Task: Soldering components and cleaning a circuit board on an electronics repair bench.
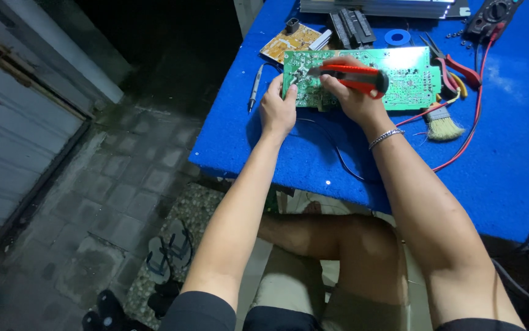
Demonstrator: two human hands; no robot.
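A green circuit board (408, 76) lies on the blue table (503, 159), solder side up. My left hand (276, 110) grips the board's left edge. My right hand (353, 95) holds a red and black utility knife (353, 75) across the board, its blade tip pointing left onto the board's left part near the left hand's fingers. A silver bracelet (385, 137) sits on my right wrist.
A small paintbrush (442, 125), red-handled pliers (457, 64), a red wire (476, 122), a pen-like tool (255, 86), a yellow board (290, 41), a blue tape roll (397, 37) and a black meter (491, 13) lie around. Sandals (169, 251) rest on the paved floor at left.
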